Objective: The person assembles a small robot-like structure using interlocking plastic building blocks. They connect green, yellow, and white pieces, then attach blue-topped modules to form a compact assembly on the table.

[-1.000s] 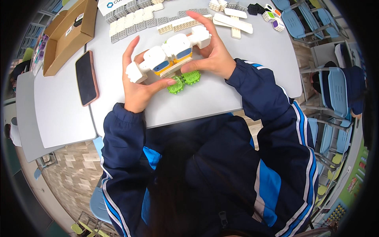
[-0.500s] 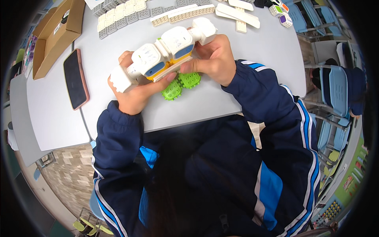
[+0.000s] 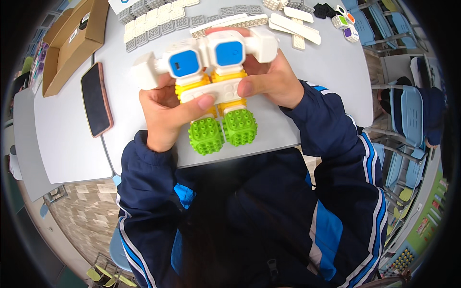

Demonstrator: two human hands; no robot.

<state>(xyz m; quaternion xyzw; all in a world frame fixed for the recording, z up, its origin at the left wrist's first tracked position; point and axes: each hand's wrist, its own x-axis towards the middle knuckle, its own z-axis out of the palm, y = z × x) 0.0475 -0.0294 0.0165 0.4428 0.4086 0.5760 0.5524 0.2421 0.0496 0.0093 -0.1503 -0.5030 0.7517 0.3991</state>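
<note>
1. The block figure has tipped, turning its blue panels toward the camera.
2. More of its yellow blocks shows.
3. Its green blocks appear nearer the bench's front edge.

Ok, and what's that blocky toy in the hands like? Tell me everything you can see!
The blocky toy looks plastic. Two white blocks with blue faces sit side by side, and white pieces jut out at both sides. Below are yellow studded pieces, crossed by a white bar, then two green studded blocks at the bottom. The left hand and right hand hold it over the table, both thumbs on the bar.
</note>
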